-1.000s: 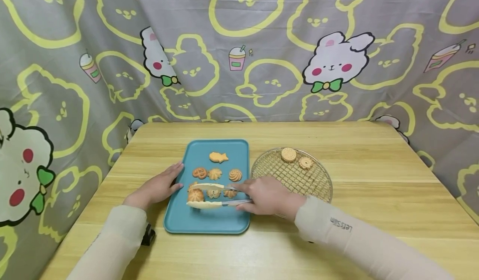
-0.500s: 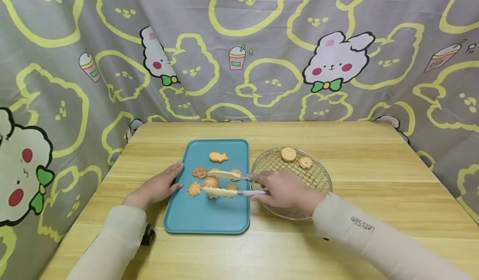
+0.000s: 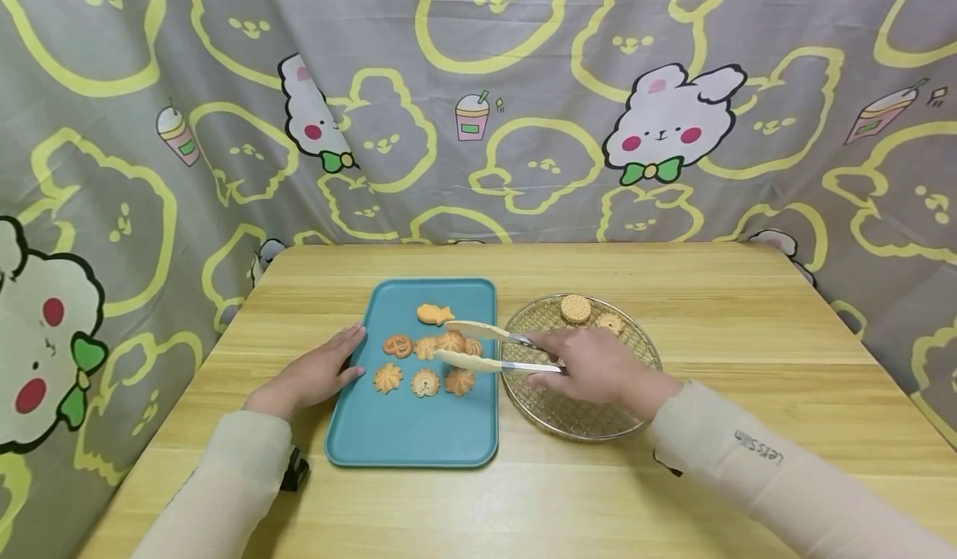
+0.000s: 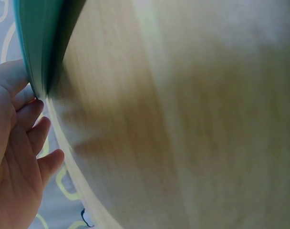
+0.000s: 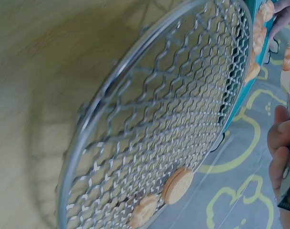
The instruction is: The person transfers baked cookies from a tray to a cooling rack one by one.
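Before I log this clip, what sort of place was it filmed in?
Probably a curtained-off indoor filming corner rather than a working kitchen: a cartoon-print curtain hangs close behind the wooden table, which holds a blue tray of cookies and a round wire rack.

Table [image 3: 748,310]: pale wood-grain top, lengthwise banding visible. Grey curtain [image 3: 546,210]: hangs behind the table and along both sides, folds noted. Curtain print: yellow animal outlines throughout; 3 pink drink cups [image 3: 473,117] with straws; white rabbit heads [image 3: 673,131] with red cheeks and green bows, 1 interrupted by a fold, 1 cut off at the left edge.
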The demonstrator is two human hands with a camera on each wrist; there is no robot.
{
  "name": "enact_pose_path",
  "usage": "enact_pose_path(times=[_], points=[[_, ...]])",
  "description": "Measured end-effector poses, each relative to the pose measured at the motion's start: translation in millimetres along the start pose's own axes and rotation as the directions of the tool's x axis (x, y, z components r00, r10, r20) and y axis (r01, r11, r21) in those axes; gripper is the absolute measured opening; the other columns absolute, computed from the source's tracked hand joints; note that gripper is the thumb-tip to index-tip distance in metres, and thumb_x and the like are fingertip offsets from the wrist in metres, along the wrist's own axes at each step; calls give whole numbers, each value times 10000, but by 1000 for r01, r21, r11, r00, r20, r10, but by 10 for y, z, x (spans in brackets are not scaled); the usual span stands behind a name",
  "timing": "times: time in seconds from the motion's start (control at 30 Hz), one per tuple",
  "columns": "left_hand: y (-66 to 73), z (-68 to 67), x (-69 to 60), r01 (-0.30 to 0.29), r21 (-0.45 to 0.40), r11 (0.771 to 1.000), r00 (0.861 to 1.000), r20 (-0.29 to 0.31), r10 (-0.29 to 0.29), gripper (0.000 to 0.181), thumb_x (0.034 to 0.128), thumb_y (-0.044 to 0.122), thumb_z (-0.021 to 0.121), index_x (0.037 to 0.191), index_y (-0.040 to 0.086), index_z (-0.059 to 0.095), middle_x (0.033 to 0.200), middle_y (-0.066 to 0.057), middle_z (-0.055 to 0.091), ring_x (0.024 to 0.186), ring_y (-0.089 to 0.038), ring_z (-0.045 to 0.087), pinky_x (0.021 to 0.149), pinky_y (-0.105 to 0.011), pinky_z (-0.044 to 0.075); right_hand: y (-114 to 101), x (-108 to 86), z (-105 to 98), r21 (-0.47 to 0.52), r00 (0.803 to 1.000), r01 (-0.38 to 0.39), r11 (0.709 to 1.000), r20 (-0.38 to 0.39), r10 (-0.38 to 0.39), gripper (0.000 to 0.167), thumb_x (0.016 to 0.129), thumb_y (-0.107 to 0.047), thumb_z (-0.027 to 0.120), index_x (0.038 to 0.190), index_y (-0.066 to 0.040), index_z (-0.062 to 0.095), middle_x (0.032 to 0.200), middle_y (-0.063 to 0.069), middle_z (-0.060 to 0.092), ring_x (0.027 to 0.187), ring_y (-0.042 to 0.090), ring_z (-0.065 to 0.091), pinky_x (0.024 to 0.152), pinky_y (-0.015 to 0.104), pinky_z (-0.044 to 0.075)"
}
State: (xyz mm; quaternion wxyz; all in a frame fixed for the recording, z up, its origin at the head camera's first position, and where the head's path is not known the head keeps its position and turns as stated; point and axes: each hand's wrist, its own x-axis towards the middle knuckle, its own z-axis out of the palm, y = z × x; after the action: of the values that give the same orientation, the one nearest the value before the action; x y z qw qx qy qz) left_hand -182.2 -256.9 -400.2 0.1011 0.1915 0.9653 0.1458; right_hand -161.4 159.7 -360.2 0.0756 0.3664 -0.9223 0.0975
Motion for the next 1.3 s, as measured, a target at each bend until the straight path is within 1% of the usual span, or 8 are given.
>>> enact_pose_path(times=[0.1, 0.17, 0.43, 0.53, 0.67, 0.93, 1.03, 1.3], points=[[-3, 3, -5, 1, 2, 1000, 1000, -1, -1, 672, 989, 287, 539, 1503, -9, 223, 1543, -216, 182, 1385, -416, 196, 1072, -571, 248, 40, -28, -25, 5, 1000, -30, 1000, 7, 30, 618, 841, -485, 685, 1332, -126, 575, 936, 29, 686, 578, 69, 513, 450, 244, 432], [-2, 4, -10, 0, 1, 1000, 1000, -2, 0, 671, 988, 284, 540, 1502, -11, 225, 1543, -217, 183, 1383, -418, 199, 1071, -573, 249, 71, -54, -41, 9, 998, -54, 999, 13, 54, 622, 840, -483, 688, 1334, -122, 573, 861, 8, 660, 557, 71, 492, 438, 248, 414], [8, 0, -16, -3, -1, 1000, 1000, 0, 3, 668, 989, 284, 539, 1501, -10, 228, 1542, -217, 185, 1383, -419, 198, 1071, -574, 248, 224, -168, -63, 2, 995, -99, 995, -17, 99, 626, 840, -472, 693, 1316, -80, 586, 731, -80, 568, 594, 87, 497, 497, 322, 455], [14, -1, -15, -2, -3, 1000, 1000, -1, 2, 668, 988, 284, 541, 1502, -6, 229, 1543, -213, 186, 1384, -418, 199, 1071, -574, 248, 280, -210, -58, -3, 993, -120, 993, -21, 120, 631, 840, -476, 691, 1314, -72, 589, 806, -24, 633, 640, 120, 545, 523, 349, 482], [16, 2, -12, -1, -5, 1000, 1000, 2, 1, 668, 988, 284, 540, 1503, -5, 227, 1544, -212, 184, 1385, -417, 195, 1072, -575, 245, 352, -259, -59, -12, 988, -155, 988, -21, 154, 632, 846, -485, 680, 1315, -71, 589, 996, 95, 686, 747, 201, 630, 585, 416, 523], [18, -1, -9, 4, -12, 1000, 1000, 5, -4, 670, 990, 289, 536, 1507, 1, 221, 1547, -209, 177, 1386, -418, 189, 1071, -578, 243, 494, -346, -68, -29, 980, -196, 980, -32, 195, 645, 853, -503, 665, 1309, -54, 587, 980, 131, 691, 778, 255, 652, 645, 460, 535], [22, -6, -11, 3, -11, 1000, 1000, 4, -3, 668, 990, 286, 536, 1505, -2, 222, 1546, -212, 178, 1385, -420, 192, 1071, -577, 243, 545, -379, -58, -29, 977, -210, 977, -35, 209, 652, 855, -504, 662, 1310, -44, 584, 1050, 162, 682, 878, 318, 664, 697, 488, 536], [27, -15, -12, 0, -8, 1000, 1000, 1, 0, 664, 989, 274, 540, 1501, -10, 227, 1542, -217, 184, 1383, -421, 198, 1071, -576, 245, 622, -452, -59, -11, 964, -265, 964, 12, 265, 645, 872, -487, 651, 1355, -72, 548, 1127, 197, 653, 929, 362, 647, 737, 520, 522]])
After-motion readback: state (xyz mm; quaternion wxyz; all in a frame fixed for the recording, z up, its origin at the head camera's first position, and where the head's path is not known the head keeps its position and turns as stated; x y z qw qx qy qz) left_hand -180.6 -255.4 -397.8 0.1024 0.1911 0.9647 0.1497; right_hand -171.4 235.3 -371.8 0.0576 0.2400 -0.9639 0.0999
